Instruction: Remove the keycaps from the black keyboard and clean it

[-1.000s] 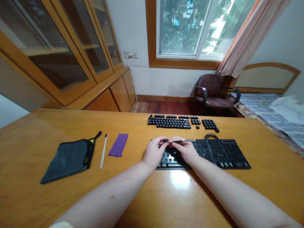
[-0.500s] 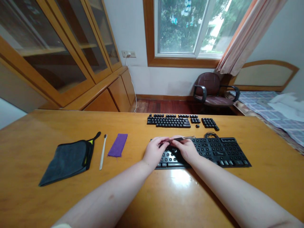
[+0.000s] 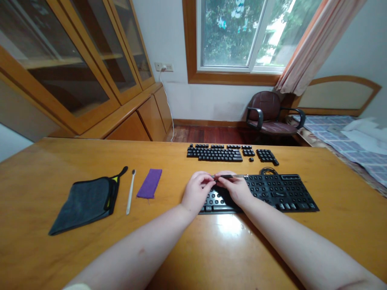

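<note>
A black keyboard [image 3: 290,191] with most of its keycaps off lies on the desk in front of me. My right hand [image 3: 238,191] is closed over its middle, gripping a thin tool [image 3: 227,176] with a dark grip and a slim metal end pointing right. Beside it, my left hand [image 3: 198,189] pinches thumb and fingers together at the tool's left end, above the keyboard's left part. Whatever lies between those fingertips is too small and hidden to name. Behind the keyboard, loose black keycaps [image 3: 219,154] are laid out in keyboard order.
On the left of the wooden desk [image 3: 169,249] lie a folded grey cloth [image 3: 83,203], a white toothbrush [image 3: 131,193] and a purple cloth [image 3: 150,183]. A coiled cable [image 3: 268,171] sits behind the keyboard. Beyond the desk stands an armchair [image 3: 267,110].
The tool has turned slightly and now lies more level. Both hands stay nearly in place over the keyboard.
</note>
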A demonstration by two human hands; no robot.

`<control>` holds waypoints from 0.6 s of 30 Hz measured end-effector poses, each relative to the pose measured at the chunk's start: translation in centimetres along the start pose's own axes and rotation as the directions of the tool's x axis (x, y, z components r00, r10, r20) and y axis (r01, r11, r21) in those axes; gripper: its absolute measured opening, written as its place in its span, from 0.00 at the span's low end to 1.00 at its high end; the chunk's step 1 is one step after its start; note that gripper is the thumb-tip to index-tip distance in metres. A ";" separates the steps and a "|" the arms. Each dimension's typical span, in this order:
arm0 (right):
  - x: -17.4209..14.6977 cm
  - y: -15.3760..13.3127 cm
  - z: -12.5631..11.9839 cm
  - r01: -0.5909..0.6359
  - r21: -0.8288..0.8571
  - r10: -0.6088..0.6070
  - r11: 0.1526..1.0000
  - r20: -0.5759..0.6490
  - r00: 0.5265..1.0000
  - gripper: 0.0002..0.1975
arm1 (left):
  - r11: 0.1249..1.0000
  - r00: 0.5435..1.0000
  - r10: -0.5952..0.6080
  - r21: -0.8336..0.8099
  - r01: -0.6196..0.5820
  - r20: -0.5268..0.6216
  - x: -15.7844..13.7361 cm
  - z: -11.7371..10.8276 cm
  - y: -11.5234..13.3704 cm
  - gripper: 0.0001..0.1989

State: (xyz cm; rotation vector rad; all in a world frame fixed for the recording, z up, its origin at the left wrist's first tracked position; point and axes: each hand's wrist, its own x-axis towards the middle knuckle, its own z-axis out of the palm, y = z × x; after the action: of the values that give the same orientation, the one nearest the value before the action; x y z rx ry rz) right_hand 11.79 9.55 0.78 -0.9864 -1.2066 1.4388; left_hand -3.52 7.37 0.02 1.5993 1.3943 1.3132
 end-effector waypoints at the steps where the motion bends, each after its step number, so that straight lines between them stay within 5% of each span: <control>1: 0.0 0.1 0.0 0.001 -0.001 -0.001 1.000 -0.004 1.000 0.12 | 0.999 1.000 0.015 0.032 -0.015 0.002 0.0 -0.1 0.1 0.02; 10: 0.2 0.6 -0.4 0.032 -0.062 -0.031 0.998 0.019 0.999 0.12 | 0.954 0.988 0.151 0.258 -0.156 0.037 -0.3 -0.2 0.1 0.07; 18: 0.1 0.0 -0.2 -0.003 -0.037 0.002 0.999 -0.034 0.999 0.13 | 0.862 0.932 0.337 0.356 -0.361 0.131 -0.6 0.0 -0.2 0.14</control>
State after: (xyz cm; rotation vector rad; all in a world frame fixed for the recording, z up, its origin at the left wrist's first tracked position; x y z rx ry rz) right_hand 11.94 9.73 0.73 -1.0343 -1.2116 1.4001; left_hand -3.57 6.84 -0.37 2.2206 1.4221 1.2238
